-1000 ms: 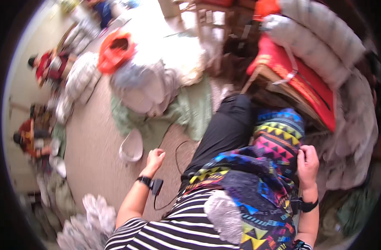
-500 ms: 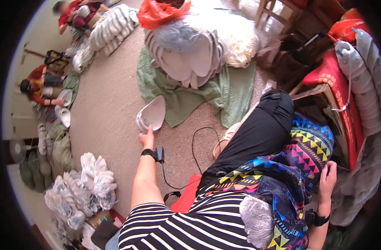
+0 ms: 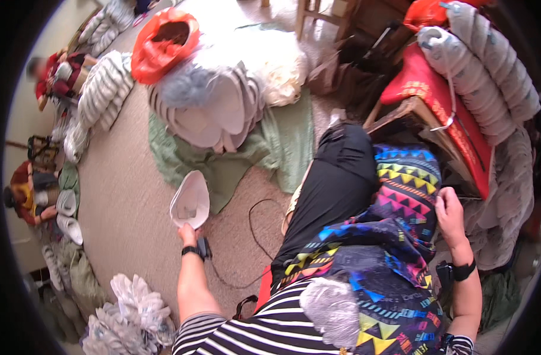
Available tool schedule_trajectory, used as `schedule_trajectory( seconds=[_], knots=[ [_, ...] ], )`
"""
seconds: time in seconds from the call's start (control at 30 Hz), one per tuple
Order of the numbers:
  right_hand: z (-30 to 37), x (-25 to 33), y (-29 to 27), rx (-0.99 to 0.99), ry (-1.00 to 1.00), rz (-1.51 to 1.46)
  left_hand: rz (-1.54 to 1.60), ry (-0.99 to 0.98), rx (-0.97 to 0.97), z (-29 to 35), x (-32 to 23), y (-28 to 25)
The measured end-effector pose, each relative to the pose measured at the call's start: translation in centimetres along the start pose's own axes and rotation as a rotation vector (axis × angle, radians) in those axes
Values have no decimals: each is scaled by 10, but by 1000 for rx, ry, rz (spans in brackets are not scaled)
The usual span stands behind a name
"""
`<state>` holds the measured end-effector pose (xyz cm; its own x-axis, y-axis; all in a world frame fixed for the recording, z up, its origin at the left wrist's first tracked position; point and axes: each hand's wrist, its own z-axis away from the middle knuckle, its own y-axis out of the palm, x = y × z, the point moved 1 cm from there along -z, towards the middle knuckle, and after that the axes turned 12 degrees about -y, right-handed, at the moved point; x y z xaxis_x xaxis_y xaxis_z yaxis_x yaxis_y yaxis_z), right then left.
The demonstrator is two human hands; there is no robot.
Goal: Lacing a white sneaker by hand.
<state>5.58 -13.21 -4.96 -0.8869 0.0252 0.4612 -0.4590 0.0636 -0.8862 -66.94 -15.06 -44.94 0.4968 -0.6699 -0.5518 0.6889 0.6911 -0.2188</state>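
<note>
My left hand (image 3: 188, 233) is out over the floor, its fingers closed on the near end of a white, hollow, teardrop-shaped piece (image 3: 190, 198) that looks like a shoe upper. The open side of the piece faces up, and something small and pale shows inside. My right hand (image 3: 451, 216) is at the outer edge of the bright patterned cloth (image 3: 403, 189) over my lap. Its fingers are curled, and whatever they may grip is hidden. A large pile of similar white pieces (image 3: 214, 115) lies ahead on a green woven sheet (image 3: 288, 133).
An orange-red bag (image 3: 164, 44) tops the pile. At right stand a red-covered wooden frame (image 3: 442, 112) and long wrapped stacks (image 3: 472, 83). A white bundle heap (image 3: 131, 316) lies at lower left. A cable (image 3: 255, 222) loops over the floor. Two people (image 3: 31, 192) sit at far left.
The view has shifted, so the surroundings sit further left. My left hand has tilted the white piece, bringing its hollow into view. My right hand's fingers, previously pointing up, are now curled at the cloth.
</note>
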Motion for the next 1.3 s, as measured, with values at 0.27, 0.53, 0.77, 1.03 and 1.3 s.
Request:
schedule_trajectory(
  seconds=[0.27,0.53,0.77,1.03,1.3],
  knots=[
    [-32,28,14,141,273,-715,102,101,915,240,-80,181],
    [-43,72,41,383,85,-1665,-274,88,1653,436,-97,333],
    [-11,49,2,214,9,-1637,-346,520,1916,535,-77,358],
    [35,-3,-44,-436,79,-1613,-708,1093,1538,535,-58,394],
    [76,-65,-57,-715,164,-1642,-1019,1414,872,501,-67,460]
  ],
)
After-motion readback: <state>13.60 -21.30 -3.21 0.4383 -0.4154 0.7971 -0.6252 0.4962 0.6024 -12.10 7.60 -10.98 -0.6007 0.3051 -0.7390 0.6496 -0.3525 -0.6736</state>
